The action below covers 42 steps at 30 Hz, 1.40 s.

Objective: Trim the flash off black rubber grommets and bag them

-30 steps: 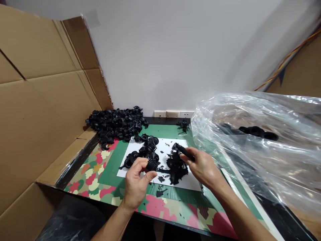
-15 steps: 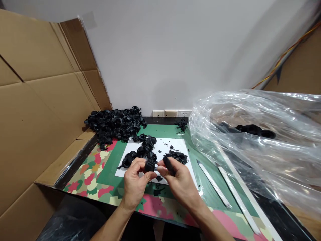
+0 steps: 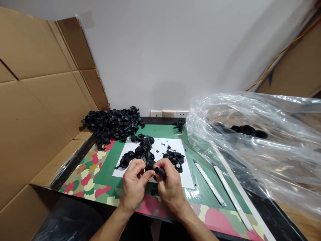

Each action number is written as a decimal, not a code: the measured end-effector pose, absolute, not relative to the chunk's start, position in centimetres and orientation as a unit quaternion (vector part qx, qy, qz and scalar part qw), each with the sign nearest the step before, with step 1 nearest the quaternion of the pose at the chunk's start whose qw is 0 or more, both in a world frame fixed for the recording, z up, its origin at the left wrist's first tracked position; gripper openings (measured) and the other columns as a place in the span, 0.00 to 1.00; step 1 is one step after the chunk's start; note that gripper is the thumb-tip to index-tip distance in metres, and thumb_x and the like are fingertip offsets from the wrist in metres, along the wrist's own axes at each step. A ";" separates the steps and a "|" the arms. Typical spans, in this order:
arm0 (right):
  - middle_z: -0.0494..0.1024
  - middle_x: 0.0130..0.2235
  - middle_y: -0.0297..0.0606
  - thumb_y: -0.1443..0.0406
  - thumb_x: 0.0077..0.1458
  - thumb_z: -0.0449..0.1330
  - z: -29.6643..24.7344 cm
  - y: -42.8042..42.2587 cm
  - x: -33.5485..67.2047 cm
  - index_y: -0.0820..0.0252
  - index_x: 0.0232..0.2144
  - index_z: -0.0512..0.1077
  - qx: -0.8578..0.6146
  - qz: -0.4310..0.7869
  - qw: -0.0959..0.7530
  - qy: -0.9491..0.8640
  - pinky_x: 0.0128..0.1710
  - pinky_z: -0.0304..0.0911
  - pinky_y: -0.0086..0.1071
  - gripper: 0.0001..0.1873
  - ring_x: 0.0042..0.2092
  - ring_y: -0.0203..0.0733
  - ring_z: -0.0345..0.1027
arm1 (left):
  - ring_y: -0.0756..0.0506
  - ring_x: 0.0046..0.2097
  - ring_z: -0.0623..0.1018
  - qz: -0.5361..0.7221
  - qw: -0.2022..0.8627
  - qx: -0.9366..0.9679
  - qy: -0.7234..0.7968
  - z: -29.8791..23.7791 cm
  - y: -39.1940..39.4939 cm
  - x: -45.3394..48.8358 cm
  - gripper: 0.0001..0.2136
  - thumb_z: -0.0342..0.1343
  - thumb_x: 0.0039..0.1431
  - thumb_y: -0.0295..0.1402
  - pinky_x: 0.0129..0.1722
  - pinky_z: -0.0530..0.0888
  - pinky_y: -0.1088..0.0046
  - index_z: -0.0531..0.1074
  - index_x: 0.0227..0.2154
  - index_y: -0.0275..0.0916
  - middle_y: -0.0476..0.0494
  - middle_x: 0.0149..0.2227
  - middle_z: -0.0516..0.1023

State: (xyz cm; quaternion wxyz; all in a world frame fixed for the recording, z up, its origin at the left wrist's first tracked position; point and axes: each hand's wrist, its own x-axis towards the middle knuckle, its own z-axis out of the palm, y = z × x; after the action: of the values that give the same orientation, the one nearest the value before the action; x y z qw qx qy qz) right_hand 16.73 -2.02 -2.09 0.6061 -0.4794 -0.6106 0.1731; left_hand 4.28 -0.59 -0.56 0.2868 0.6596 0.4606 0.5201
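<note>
A ribbed black rubber bellows [image 3: 149, 165] is pinched between the thumb and fingers of my left hand [image 3: 134, 184], over the white sheet. Close against its right side, my right hand [image 3: 170, 185] is closed around a short black object [image 3: 159, 172]; its kind is not clear. The fingertips of my right hand meet the bellows' edge, and the fingers hide part of that contact. Just beyond my hands, several more black rubber bellows [image 3: 145, 144] lie on the white sheet [image 3: 160, 143]. A heap of thin black rubber scraps [image 3: 175, 159] sits to their right.
A large pile of black rubber parts [image 3: 112, 124] stands at the back left beside a cardboard box [image 3: 45, 100]. Two white strips [image 3: 209, 182] lie on the green mat [image 3: 107, 170]. At the right, a clear plastic bag [image 3: 225, 103] holds black rings [image 3: 259, 134].
My right hand has moved left, bringing its black object up to the bellows. My left hand still holds the bellows in nearly the same place. The whole view has shifted slightly.
</note>
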 end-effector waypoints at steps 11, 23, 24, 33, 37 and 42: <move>0.67 0.24 0.32 0.66 0.60 0.47 -1.8 -2.2 15.1 0.54 0.27 0.58 -0.540 0.081 0.525 -0.653 0.19 0.52 0.28 0.08 0.21 0.37 0.63 | 0.53 0.24 0.63 0.551 0.535 0.410 0.492 0.4 -1.0 6.4 0.16 0.65 0.44 0.42 0.23 0.60 0.78 0.70 0.16 0.34 0.50 0.20 0.67; 0.63 0.18 0.30 0.51 0.54 0.49 -1.7 -1.3 21.1 0.55 0.24 0.63 -0.694 0.246 0.525 -0.426 0.20 0.54 0.32 0.17 0.21 0.41 0.57 | 0.52 0.21 0.69 0.664 0.551 0.254 0.436 2.9 -0.5 4.5 0.22 0.71 0.34 0.47 0.21 0.67 0.78 0.72 0.22 0.33 0.48 0.19 0.72; 0.64 0.18 0.31 0.49 0.54 0.49 -1.6 -1.3 21.2 0.55 0.23 0.63 -0.681 0.264 0.520 -0.443 0.20 0.54 0.31 0.19 0.21 0.40 0.58 | 0.52 0.21 0.69 0.650 0.579 0.236 0.432 2.7 -0.5 4.5 0.23 0.71 0.32 0.47 0.21 0.67 0.78 0.71 0.22 0.33 0.48 0.19 0.72; 0.71 0.25 0.34 0.55 0.52 0.56 -2.3 -1.9 18.7 0.59 0.28 0.69 -0.570 0.288 0.581 -0.505 0.25 0.61 0.30 0.12 0.25 0.38 0.63 | 0.51 0.21 0.72 0.626 0.642 0.203 0.393 1.6 -0.5 4.9 0.21 0.74 0.29 0.42 0.19 0.67 0.79 0.71 0.18 0.32 0.48 0.17 0.72; 0.73 0.29 0.35 0.61 0.54 0.58 -1.7 -2.4 17.8 0.59 0.34 0.72 -0.493 0.312 0.619 -0.525 0.24 0.61 0.29 0.08 0.26 0.37 0.65 | 0.52 0.20 0.71 0.607 0.669 0.181 0.389 1.7 -0.6 5.1 0.21 0.74 0.27 0.42 0.18 0.67 0.80 0.71 0.20 0.32 0.49 0.17 0.72; 0.74 0.37 0.38 0.68 0.54 0.58 -1.5 -2.2 16.5 0.56 0.38 0.73 -0.456 0.259 0.642 -0.560 0.34 0.66 0.32 0.08 0.37 0.41 0.69 | 0.55 0.17 0.66 0.561 0.725 0.142 0.372 1.2 -0.7 5.4 0.22 0.74 0.29 0.41 0.16 0.66 0.81 0.72 0.23 0.31 0.53 0.15 0.68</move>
State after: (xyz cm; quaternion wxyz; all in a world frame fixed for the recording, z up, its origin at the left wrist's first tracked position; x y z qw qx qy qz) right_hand 16.49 -2.23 -1.45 0.6417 -0.4559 -0.5598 0.2590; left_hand 5.40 -0.75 1.24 0.7254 0.1416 0.3723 0.5613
